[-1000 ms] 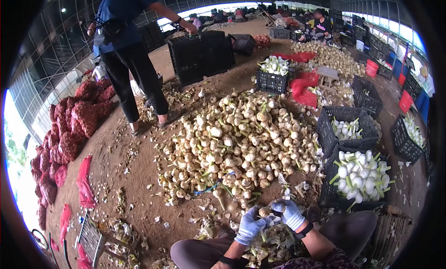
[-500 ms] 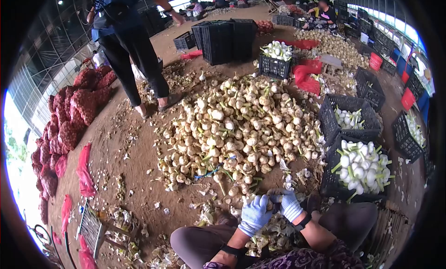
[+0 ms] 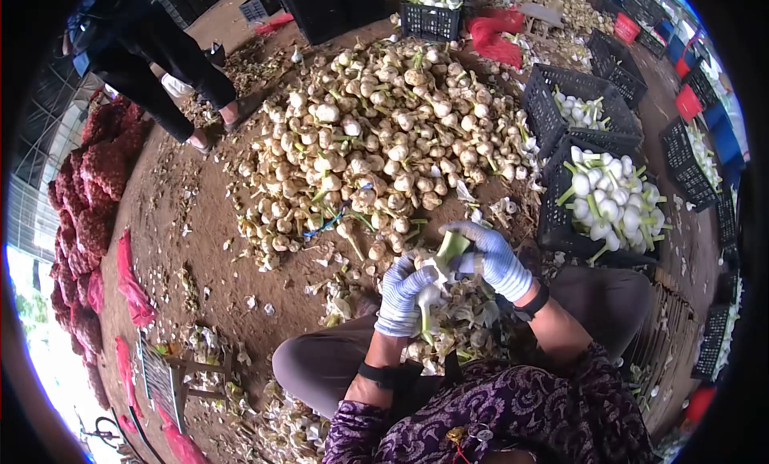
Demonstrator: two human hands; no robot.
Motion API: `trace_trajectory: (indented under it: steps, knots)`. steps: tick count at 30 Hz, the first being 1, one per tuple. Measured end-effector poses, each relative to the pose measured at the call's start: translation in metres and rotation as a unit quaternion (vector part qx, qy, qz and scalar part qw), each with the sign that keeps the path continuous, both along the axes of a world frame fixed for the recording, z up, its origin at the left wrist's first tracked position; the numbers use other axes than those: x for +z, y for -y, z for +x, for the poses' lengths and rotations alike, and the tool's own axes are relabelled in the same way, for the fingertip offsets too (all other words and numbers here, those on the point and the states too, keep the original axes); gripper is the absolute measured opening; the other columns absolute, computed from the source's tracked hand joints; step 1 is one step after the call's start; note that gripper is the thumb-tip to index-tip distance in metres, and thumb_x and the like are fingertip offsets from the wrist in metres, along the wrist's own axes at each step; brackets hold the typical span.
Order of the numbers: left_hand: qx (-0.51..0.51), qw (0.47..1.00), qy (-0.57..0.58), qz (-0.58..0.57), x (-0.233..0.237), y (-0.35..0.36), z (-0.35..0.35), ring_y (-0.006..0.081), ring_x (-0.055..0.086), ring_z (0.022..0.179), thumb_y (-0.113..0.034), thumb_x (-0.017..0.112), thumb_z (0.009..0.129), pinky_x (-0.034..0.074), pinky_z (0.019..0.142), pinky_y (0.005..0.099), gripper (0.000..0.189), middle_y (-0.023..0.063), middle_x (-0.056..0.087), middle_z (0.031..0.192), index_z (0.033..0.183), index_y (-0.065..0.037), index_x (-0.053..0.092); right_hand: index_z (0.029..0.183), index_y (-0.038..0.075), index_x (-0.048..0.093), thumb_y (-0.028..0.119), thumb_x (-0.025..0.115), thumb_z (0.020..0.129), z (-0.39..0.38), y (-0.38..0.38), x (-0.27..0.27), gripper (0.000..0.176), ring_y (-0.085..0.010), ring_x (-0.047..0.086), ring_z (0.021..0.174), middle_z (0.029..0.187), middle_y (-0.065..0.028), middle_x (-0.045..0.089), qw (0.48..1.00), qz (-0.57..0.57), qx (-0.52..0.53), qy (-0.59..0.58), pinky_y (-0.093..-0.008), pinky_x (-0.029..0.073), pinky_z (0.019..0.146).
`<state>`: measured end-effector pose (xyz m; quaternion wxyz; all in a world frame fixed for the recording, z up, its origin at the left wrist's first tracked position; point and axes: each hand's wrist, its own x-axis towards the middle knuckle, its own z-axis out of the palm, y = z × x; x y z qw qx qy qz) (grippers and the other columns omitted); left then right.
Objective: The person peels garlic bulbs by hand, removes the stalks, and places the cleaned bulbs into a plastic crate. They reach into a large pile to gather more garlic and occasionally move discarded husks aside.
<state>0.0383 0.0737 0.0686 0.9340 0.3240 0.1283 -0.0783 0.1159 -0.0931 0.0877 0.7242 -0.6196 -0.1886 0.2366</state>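
My left hand (image 3: 406, 292), in a striped white glove, is closed round a garlic bulb (image 3: 436, 265) whose cut green stalk (image 3: 452, 246) points up and to the right. Below those fingers a white peeled garlic (image 3: 428, 310) hangs with its green stem downward. My right hand (image 3: 498, 262), gloved too, has its thumb along the stalk and is closed on a short, flat, grey blade-like piece (image 3: 468, 264). Its handle is hidden in the palm. Loose garlic skins (image 3: 460, 316) lie between my legs beneath both hands.
Ahead spreads a large heap of unpeeled garlic (image 3: 376, 136). At right, a black crate (image 3: 561, 224) holds peeled garlic, with another crate (image 3: 538, 112) behind it. Red mesh sacks (image 3: 88, 200) line the left side near a small stool (image 3: 172, 384). A person (image 3: 160, 56) stands at upper left.
The view has tipped downward. My hands, earlier close together over something dark, are now further apart, and the garlic with its green stalk shows between them.
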Motion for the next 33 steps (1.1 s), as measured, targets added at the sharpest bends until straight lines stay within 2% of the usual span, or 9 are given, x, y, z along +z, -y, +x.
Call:
trace_trajectory:
  steps: [7,11,17,19,21,27,28,30,33]
  knots:
    - [0.019,0.968,0.066,0.243,0.010,0.013,0.004,0.0130,0.057,0.085,0.003,0.071,0.070,0.049,0.077,0.0277,0.054,0.0077,0.058,0.101,0.117,0.004,0.044,0.095,0.001,0.066,0.010,0.067,0.078,-0.006,0.006,-0.037,0.020,-0.0079,0.059,0.080,0.086,-0.0030,0.065,0.979,0.050,-0.037,-0.192,-0.0209,0.048,0.064]
    - [0.058,0.966,0.060,0.246,0.018,0.007,0.002,0.0128,0.058,0.078,-0.002,0.070,0.073,0.050,0.070,0.0260,0.041,0.0062,0.059,0.092,0.109,0.002,0.050,0.089,0.005,0.068,0.006,0.066,0.075,-0.005,-0.003,-0.045,0.014,-0.0079,0.059,0.069,0.082,-0.0039,0.066,0.995,-0.079,-0.054,0.001,-0.0221,0.048,0.061]
    - [-0.058,0.996,-0.044,-0.053,-0.014,-0.007,0.001,0.0168,0.061,0.069,-0.028,0.061,0.081,0.051,0.055,0.0278,0.036,0.0098,0.061,0.082,0.103,-0.001,0.054,0.082,0.005,0.065,-0.007,0.057,0.062,-0.002,-0.015,-0.026,0.025,-0.0180,0.061,0.068,0.078,-0.0076,0.064,0.931,-0.230,-0.123,0.257,-0.0258,0.048,0.066]
    - [-0.053,0.995,-0.052,-0.071,-0.008,-0.006,-0.001,0.0196,0.062,0.069,-0.033,0.058,0.082,0.052,0.051,0.0308,0.038,0.0118,0.061,0.083,0.104,-0.002,0.053,0.089,0.004,0.064,-0.003,0.058,0.065,0.002,-0.017,-0.015,0.026,-0.0157,0.059,0.070,0.080,-0.0057,0.063,0.949,-0.210,-0.085,0.219,-0.0261,0.048,0.067]
    - [-0.042,0.996,-0.020,-0.074,-0.005,-0.007,0.000,0.0217,0.063,0.070,-0.035,0.057,0.082,0.053,0.050,0.0338,0.040,0.0132,0.061,0.085,0.106,-0.002,0.053,0.099,0.003,0.062,0.002,0.059,0.069,0.010,-0.013,-0.019,0.030,-0.0140,0.057,0.071,0.083,-0.0038,0.062,0.990,0.088,-0.045,-0.103,-0.0258,0.047,0.069]
    - [0.060,0.976,-0.010,0.209,0.000,0.008,0.007,0.0143,0.058,0.086,-0.015,0.065,0.081,0.047,0.078,0.0263,0.043,0.0089,0.061,0.097,0.115,0.005,0.049,0.096,0.000,0.063,0.010,0.063,0.080,-0.002,0.002,-0.008,0.019,-0.0092,0.059,0.060,0.075,-0.0018,0.061,0.994,-0.063,-0.058,-0.062,-0.0183,0.047,0.051]
    - [0.049,0.975,0.023,0.215,0.001,0.012,0.006,0.0142,0.058,0.087,-0.016,0.066,0.081,0.047,0.080,0.0261,0.044,0.0084,0.061,0.096,0.116,0.006,0.049,0.091,0.000,0.066,0.012,0.064,0.080,-0.001,0.002,-0.024,0.017,-0.0123,0.062,0.073,0.083,-0.0062,0.066,0.985,0.003,-0.050,-0.163,-0.0235,0.051,0.067]
    - [0.069,0.979,0.043,0.188,0.010,0.015,0.004,0.0117,0.056,0.090,-0.017,0.065,0.082,0.044,0.083,0.0241,0.043,0.0070,0.061,0.097,0.115,0.005,0.050,0.093,-0.001,0.063,0.005,0.061,0.078,0.006,0.004,-0.041,0.016,-0.0115,0.061,0.070,0.081,-0.0025,0.063,0.995,0.026,-0.065,-0.072,-0.0230,0.050,0.062]
    - [0.032,0.991,-0.117,0.053,0.011,0.003,0.003,0.0128,0.060,0.071,-0.024,0.060,0.085,0.050,0.061,0.0242,0.028,0.0061,0.063,0.083,0.099,0.000,0.059,0.088,0.001,0.063,0.004,0.058,0.078,0.011,0.011,-0.037,0.012,-0.0147,0.062,0.078,0.087,-0.0056,0.064,0.976,0.091,-0.053,-0.188,-0.0257,0.050,0.074]
